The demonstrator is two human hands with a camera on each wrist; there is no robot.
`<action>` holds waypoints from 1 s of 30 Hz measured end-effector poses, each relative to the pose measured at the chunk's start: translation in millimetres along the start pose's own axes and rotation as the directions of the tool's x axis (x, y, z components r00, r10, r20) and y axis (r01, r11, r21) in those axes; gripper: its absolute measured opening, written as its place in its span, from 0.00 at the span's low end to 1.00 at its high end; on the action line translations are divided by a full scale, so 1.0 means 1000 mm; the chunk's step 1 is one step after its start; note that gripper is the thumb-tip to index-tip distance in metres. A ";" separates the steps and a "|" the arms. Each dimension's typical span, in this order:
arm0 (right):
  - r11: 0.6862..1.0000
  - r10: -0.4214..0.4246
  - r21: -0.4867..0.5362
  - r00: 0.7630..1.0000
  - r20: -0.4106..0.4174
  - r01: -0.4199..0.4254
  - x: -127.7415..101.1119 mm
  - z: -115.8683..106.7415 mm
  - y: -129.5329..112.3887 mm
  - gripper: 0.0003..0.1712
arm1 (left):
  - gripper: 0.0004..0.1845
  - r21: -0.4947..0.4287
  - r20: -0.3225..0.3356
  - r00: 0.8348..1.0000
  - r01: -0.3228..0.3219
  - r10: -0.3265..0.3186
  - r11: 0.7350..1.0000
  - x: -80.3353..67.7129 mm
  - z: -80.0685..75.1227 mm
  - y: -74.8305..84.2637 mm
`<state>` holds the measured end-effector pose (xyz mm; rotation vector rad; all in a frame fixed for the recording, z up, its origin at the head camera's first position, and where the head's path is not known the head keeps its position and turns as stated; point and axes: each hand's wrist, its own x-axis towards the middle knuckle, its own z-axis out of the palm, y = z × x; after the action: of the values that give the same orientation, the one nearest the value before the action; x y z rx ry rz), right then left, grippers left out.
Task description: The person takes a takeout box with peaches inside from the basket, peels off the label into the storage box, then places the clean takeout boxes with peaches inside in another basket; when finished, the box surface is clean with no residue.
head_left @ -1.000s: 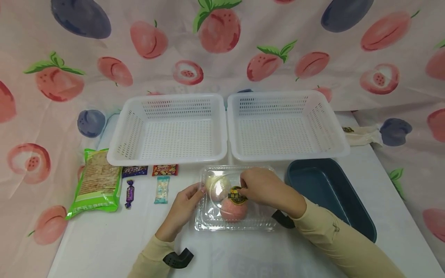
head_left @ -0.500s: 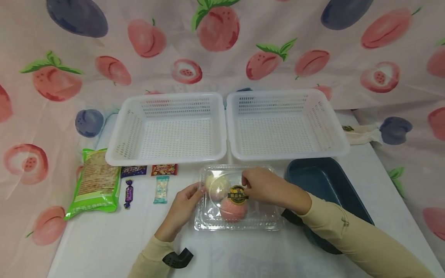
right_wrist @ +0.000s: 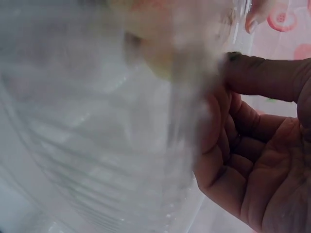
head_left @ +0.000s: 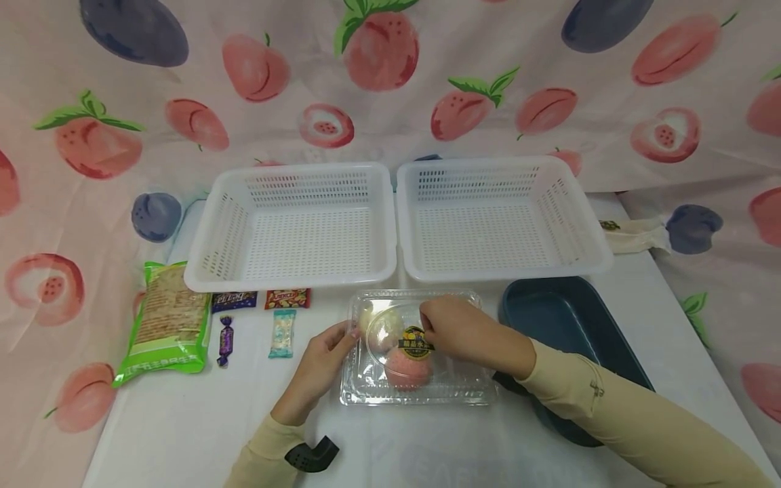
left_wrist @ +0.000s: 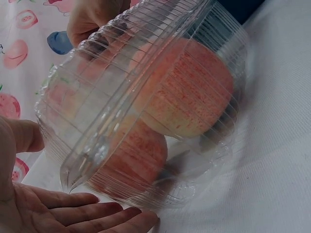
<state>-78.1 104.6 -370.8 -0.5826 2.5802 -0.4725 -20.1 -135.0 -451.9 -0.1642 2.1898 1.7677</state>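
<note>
A clear plastic clamshell box (head_left: pixel 360 392) lies on the white table before me. Through its lid show a pale yellowish fruit (head_left: pixel 382 328) and a pink peach-like fruit (head_left: pixel 407 369). A round black-and-gold sticker (head_left: pixel 415 343) is on top of the lid. My left hand (head_left: pixel 326 359) is at the box's left side, its thumb on the rim and its straight fingers (left_wrist: pixel 92 212) along the lower edge. Over the lid, my right hand (head_left: pixel 466 333) has curled fingers and pinches the sticker's right edge between thumb and finger; the right wrist view is blurred there.
Two white perforated baskets (head_left: pixel 291 279) (head_left: pixel 506 272) stand behind the box. A dark blue tray (head_left: pixel 549 312) sits partly under the right forearm. At left lie a green bread bag (head_left: pixel 165 325), a purple candy (head_left: pixel 226 341) and several small wrapped snacks (head_left: pixel 282 333).
The right forearm and elbow have swung outward to the right and nearer me, while the right hand stays at the sticker. The left hand and box hold their place.
</note>
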 end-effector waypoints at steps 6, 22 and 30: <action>0.999 -0.037 0.013 0.999 -0.039 0.037 -0.001 0.002 0.000 0.15 | 0.31 -0.006 0.001 1.000 -0.004 0.004 1.000 -0.001 0.000 -0.001; 0.993 -0.119 -0.026 0.987 -0.106 0.116 -0.001 0.011 0.000 0.08 | 0.30 0.026 -0.015 1.000 0.001 0.000 1.000 0.001 0.000 0.000; 0.983 -0.150 0.086 0.982 -0.112 0.160 -0.003 0.013 0.008 0.14 | 0.32 0.021 -0.013 1.000 0.011 -0.010 1.000 -0.001 0.000 0.000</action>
<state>-71.5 110.0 -383.6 -0.7476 2.6046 -0.6914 -19.0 -134.8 -451.3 -0.1820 2.2114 1.7421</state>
